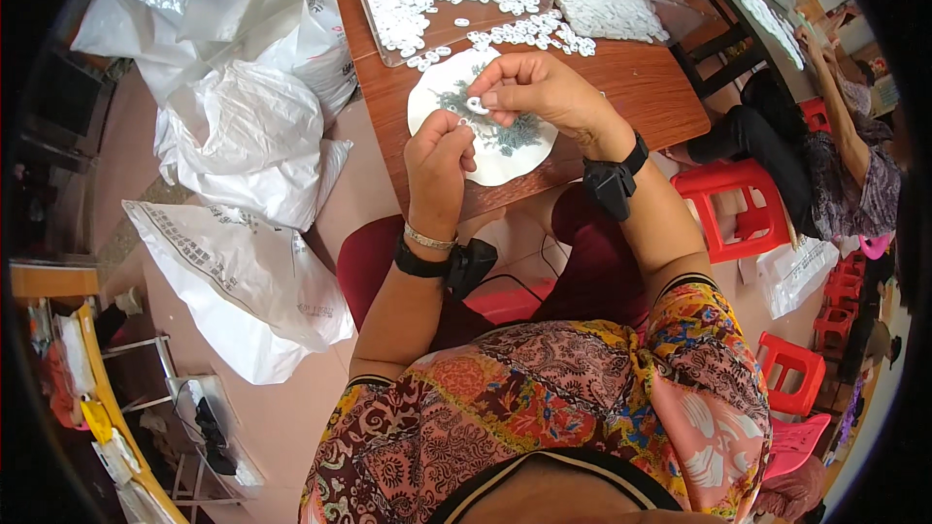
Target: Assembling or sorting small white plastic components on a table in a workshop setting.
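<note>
White ring (476,105) pinched in right hand (537,89) fingertips (left hand (437,163) closed just beside).

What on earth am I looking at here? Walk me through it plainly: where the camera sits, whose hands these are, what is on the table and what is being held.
The one picture comes from a wide fisheye camera worn on a person's head, looking down, so straight edges bend near the rim. There is no machine; the two forearms rising from the lower edge are the wearer's own, each with a black wrist device. The left hand and right hand meet over a white round dish with small grey bits in it, on a brown table. The right hand pinches a small white ring; the left has its fingertips closed beside it, on what I cannot tell. Behind lie many white rings in clear trays. White bags stand on the floor to the left. Red stools and another seated person are at right.
</note>
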A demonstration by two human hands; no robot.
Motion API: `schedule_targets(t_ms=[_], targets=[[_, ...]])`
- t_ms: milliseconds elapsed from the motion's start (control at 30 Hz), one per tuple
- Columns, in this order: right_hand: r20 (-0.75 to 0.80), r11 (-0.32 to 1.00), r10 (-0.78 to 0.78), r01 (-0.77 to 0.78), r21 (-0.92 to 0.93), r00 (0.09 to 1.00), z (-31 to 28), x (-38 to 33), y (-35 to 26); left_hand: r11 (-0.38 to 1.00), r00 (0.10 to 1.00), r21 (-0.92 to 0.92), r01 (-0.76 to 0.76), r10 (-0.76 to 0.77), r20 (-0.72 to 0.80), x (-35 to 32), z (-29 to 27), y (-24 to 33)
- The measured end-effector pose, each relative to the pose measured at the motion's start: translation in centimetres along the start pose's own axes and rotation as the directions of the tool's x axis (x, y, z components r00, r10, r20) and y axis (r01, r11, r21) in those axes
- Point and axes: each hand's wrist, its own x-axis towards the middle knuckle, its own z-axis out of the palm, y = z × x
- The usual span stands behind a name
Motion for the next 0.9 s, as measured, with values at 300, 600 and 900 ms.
schedule_targets(t_ms=[300, 600, 900], targets=[[-0.047, 0.959, -0.101, 0.085, -0.270, 0.994, 0.5, -0.5, -0.3, 0.998, 1.000, 0.067, 0.005, -0.004, -0.005, -0.1, 0.0, 0.1], [-0.011, 0.954, -0.062, 0.056, -0.294, 0.998, 0.9, -0.6, -0.1, 0.999, 1.000, 0.049, -0.013, 0.012, 0.005, -0.1, 0.1, -0.2], [-0.024, 0.910, -0.164, 0.142, -0.389, 0.986, 2.3, -0.9, -0.1, 0.996, 0.998, -0.086, 0.008, -0.013, -0.055, 0.0, 0.0, -0.3]])
